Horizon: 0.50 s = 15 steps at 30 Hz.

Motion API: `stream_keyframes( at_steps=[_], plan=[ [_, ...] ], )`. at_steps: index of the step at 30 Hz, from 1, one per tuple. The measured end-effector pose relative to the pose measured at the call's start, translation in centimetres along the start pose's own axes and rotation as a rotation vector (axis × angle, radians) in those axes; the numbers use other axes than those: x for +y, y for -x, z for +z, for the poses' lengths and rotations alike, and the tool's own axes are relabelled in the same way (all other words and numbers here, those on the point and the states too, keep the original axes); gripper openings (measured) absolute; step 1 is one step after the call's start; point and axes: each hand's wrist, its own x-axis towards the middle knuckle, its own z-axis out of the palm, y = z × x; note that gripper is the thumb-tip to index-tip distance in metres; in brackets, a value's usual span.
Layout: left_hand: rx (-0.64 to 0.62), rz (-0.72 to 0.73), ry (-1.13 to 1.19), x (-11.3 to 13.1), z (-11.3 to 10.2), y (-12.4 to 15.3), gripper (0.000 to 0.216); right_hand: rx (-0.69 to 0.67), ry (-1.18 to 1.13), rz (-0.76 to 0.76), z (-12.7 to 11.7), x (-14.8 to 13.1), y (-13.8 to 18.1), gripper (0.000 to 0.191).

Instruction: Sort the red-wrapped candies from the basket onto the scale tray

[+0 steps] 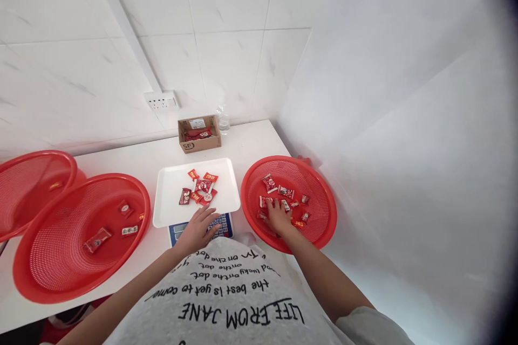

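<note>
I'm looking at a white tiled wall with a socket low on it, just above the white worktop. A plain white wall meets it at the right corner. The light is bright and even.

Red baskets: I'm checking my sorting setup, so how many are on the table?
3. The far-left basket, cut off by the frame; the left basket beside the white tray; the right basket, with the right hand inside. Others may be hidden.
</note>
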Motion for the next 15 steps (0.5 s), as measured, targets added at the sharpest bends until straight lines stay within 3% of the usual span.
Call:
stream_keyframes(
  at_steps=[7, 15],
  plan=[
    [-0.075, -0.035, 0.006, -0.4, -0.5, 1.3, 0.034, 0.080, -0.020, -0.030, -0.5, 0.0, 0.3, 0.039],
    [-0.186, -0.139, -0.001, -2.8, -3.7, 2.2, 0.039, 0.021, -0.177, 0.063, -1.2, -0.2, 1.2, 0.037]
  ],
)
